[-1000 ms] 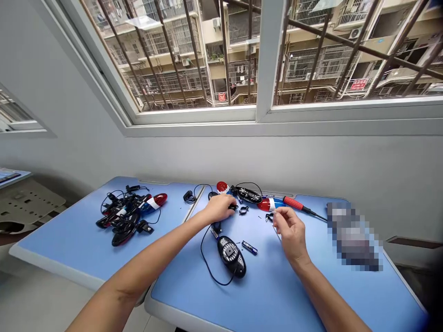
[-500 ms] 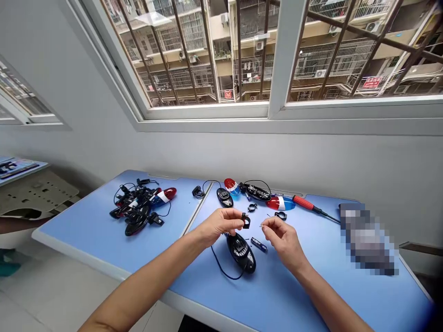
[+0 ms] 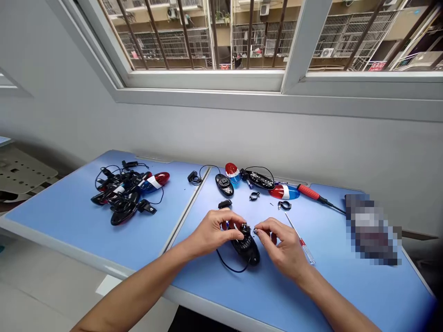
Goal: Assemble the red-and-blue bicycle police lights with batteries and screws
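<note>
My left hand [image 3: 221, 230] pinches a small black clamp [image 3: 245, 228] above a black oval housing [image 3: 249, 251] that lies on the blue table. A black cable curves from the housing's lower end. Close by on the right, my right hand [image 3: 278, 240] is closed on a small metal screw [image 3: 254, 231] at its fingertips, near the clamp. A thin screwdriver with a clear and red handle [image 3: 307, 252] lies beside my right hand. Part of the housing is hidden by my left hand.
Black cabled units with red-and-blue shells [image 3: 126, 189] are piled on the left. Toward the back lie ring clamps [image 3: 284, 205], a black oval part [image 3: 224, 184], a red-and-blue shell [image 3: 284, 191] and a red-handled screwdriver [image 3: 308, 192]. A blurred dark object [image 3: 370, 230] lies right.
The view has tilted down. My left hand and the clamp are now over the black housing, and my right hand is nearer the clamp. The thin screwdriver now shows beside my right hand.
</note>
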A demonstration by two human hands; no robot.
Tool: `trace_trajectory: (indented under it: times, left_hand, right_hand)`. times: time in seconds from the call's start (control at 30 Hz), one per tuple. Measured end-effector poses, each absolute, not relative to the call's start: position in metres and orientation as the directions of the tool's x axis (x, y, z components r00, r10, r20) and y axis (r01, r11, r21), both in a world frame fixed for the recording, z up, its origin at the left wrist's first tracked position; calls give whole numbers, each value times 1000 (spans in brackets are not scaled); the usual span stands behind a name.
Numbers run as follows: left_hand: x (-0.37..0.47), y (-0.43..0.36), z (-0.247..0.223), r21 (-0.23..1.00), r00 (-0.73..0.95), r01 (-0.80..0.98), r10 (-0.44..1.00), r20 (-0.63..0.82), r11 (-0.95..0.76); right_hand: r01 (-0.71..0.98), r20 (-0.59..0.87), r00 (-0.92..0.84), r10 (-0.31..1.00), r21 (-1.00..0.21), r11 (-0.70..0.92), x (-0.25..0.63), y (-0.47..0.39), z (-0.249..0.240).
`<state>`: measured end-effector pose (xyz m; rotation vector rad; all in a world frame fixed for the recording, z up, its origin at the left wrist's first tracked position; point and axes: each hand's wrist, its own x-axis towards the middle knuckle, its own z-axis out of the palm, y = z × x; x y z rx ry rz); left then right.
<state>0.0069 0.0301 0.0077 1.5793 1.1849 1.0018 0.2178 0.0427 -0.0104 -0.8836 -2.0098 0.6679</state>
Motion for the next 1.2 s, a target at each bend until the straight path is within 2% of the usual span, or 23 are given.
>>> trace_trajectory:
  times: [0.17,0.3,0.43,0.53,0.67,0.8,0.93,1.1,1.2]
  left_hand:
    - [9,26,4,945,196,276,973,121,-173]
    - [16,24,0,975,142,203,988,64,-92]
    - [22,22,-2,998,83,44,996,-39,36]
    - [24,23,-4,996,64,-20,995,-81,83]
    - [26,22,-6,997,79,-23,994,-75,77]
    - [29,19,-6,994,106,-24,989,-100,103]
    - [32,17,-4,987,115,-63,983,-140,148]
    - [31,18,0,986,123,-113,986,-109,123]
    - [28,20,1,962,166,-181,971,-174,203]
  right_hand:
    - [363,545,-400,737,-644,673,216,40,-14]
    - [395,697,-415,585,-441,806,217,36,-14]
    - [479,753,-471,460,-219,850,219,33,-12]
    - [489,764,-508,397,-123,863,220,34,-10]
    - [515,743,-548,384,-62,855,219,35,-7]
    - [539,701,-581,413,-49,841,216,35,-5]
    - [529,640,-614,461,-100,843,213,36,-8]
    - [499,613,-548,569,-306,811,210,38,-16]
    - [472,601,-478,641,-440,764,208,36,-17]
